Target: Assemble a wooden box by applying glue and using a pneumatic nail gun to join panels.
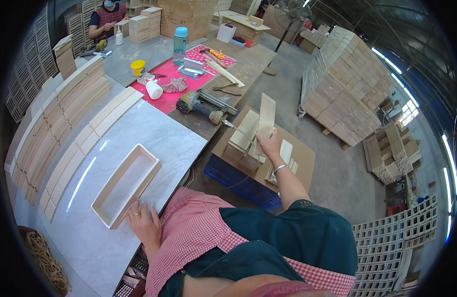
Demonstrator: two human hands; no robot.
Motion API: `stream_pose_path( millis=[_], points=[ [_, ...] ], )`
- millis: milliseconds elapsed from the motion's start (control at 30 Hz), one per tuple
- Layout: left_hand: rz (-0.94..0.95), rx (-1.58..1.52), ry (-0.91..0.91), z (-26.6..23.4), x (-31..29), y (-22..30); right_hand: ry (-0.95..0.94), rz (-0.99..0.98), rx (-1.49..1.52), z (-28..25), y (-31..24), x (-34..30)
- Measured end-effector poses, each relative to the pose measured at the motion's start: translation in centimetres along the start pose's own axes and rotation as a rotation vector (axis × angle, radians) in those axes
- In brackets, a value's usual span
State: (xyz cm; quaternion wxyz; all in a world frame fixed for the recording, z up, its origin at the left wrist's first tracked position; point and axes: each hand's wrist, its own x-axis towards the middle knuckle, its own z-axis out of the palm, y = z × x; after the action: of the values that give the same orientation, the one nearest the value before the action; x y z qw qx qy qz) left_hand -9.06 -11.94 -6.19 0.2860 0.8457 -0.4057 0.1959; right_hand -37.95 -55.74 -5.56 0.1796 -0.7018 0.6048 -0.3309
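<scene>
My right hand (pixel 269 142), wearing a bracelet, is closed on a thin pale wooden board (pixel 267 113). It holds the board upright above stacks of similar boards (pixel 247 132) on a cardboard-topped blue crate (pixel 233 178). On the glossy marble-patterned table, my left hand (pixel 145 222) lies with its fingers stretched out at the near side of a shallow rectangular wooden frame (pixel 127 184). Whether the fingertips press against the frame, I cannot tell. A nail gun (pixel 201 107) lies at the table's far right edge, its hose fitting pointing toward the boards.
Rows of wooden strips (pixel 65 123) line the table's left side. A pink mat (pixel 161 96) carries a white bottle (pixel 154 89), a blue-capped bottle (pixel 179 47), pliers (pixel 227 89) and a hammer (pixel 214 58). Behind stand a co-worker (pixel 108 22) and a wrapped pallet (pixel 342 84).
</scene>
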Motion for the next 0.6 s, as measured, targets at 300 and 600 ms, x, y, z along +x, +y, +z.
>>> stream_pose_path(
  millis=[300,600],
  points=[
    [-0.014,-0.005,-0.005,-0.1,0.0,0.1,-0.011,0.028,-0.083,-0.5,-1.7,-0.6],
    [-0.008,0.001,-0.006,-0.2,0.0,0.2,-0.013,0.027,-0.062,-0.6,-1.7,-0.7]
  ],
)
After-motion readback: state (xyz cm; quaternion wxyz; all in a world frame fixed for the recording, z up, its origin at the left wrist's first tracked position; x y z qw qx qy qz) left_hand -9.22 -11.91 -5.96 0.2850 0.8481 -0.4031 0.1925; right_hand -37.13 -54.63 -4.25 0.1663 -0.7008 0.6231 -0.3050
